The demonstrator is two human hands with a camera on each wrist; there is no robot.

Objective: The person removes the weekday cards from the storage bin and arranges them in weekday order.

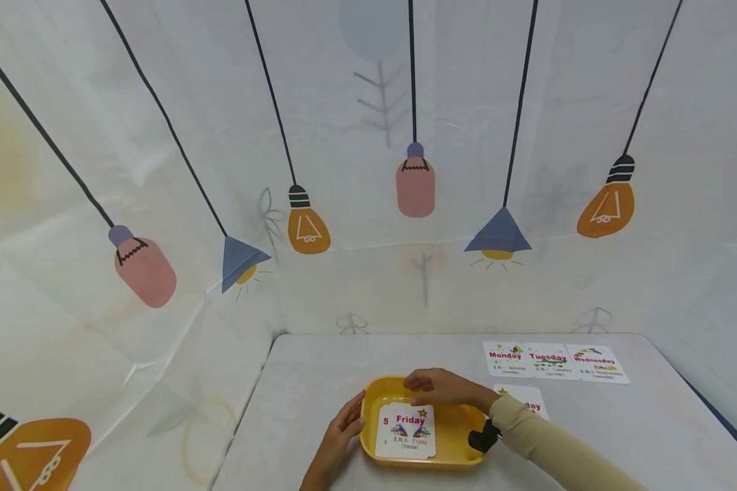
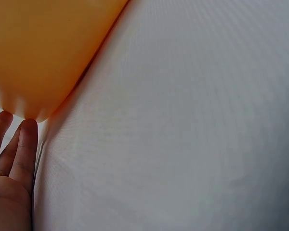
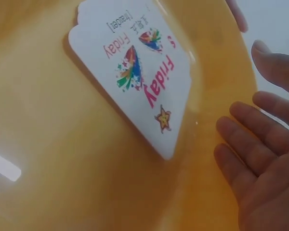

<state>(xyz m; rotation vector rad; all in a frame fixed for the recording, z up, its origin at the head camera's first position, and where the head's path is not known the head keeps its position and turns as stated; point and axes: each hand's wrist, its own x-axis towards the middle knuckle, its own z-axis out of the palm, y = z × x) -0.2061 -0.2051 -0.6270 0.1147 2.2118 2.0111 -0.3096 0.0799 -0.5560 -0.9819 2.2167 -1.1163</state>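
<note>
A yellow tray [image 1: 457, 440] stands on the table near its front. In it lies a white Friday card [image 1: 413, 443] with a star and party-popper pictures, on top of at least one other card whose red "S" peeks out at the left. My left hand [image 1: 339, 436] touches the tray's left side with extended fingertips; the left wrist view shows these fingers [image 2: 26, 144] against the tray wall. Over the tray's far rim is my right hand [image 1: 443, 387], empty, its fingers loosely bent. In the right wrist view that hand [image 3: 265, 149] appears palm-side, beside the Friday card [image 3: 139, 72].
Monday [image 1: 505, 359], Tuesday [image 1: 549, 361] and Wednesday [image 1: 598, 365] cards form a row at the back right of the table [image 1: 620, 436]. Below them another card [image 1: 531, 402] lies partly behind the right arm, "day" showing. A lamp-patterned curtain [image 1: 368, 286] hangs behind.
</note>
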